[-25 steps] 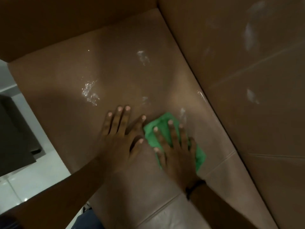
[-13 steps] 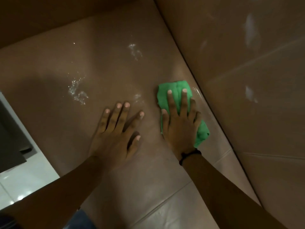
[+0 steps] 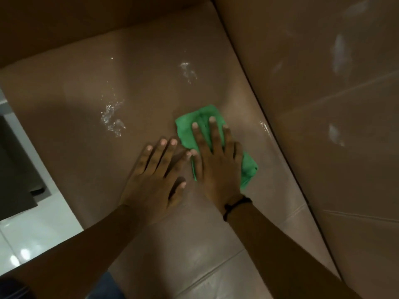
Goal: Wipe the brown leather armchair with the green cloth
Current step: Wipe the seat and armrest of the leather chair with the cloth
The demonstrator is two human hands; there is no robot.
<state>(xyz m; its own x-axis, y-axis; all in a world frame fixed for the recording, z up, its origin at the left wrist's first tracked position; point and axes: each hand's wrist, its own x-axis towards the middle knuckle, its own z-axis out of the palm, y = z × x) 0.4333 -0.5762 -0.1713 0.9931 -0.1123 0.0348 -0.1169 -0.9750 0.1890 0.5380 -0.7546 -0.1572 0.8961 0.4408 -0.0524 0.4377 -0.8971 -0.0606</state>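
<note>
The brown leather armchair fills the head view; its seat cushion (image 3: 140, 93) lies flat below me. A crumpled green cloth (image 3: 187, 128) rests on the seat's middle right. My right hand (image 3: 216, 167) presses flat on the cloth, fingers spread over it, a dark band on the wrist. My left hand (image 3: 155, 178) lies flat on the bare leather just left of the cloth, fingers apart, holding nothing. Wet foamy patches (image 3: 112, 117) shine on the seat to the left and further back (image 3: 187, 71).
The upright brown panel (image 3: 323, 104) on the right carries white smears. Another brown panel (image 3: 86, 22) rises beyond the seat. White glossy floor tiles (image 3: 32, 234) and a dark object (image 3: 15, 169) show at the lower left, past the seat's edge.
My right hand slid the cloth away from me toward the right-hand crease, then back left toward my left hand. The left hand has stayed planted on the seat.
</note>
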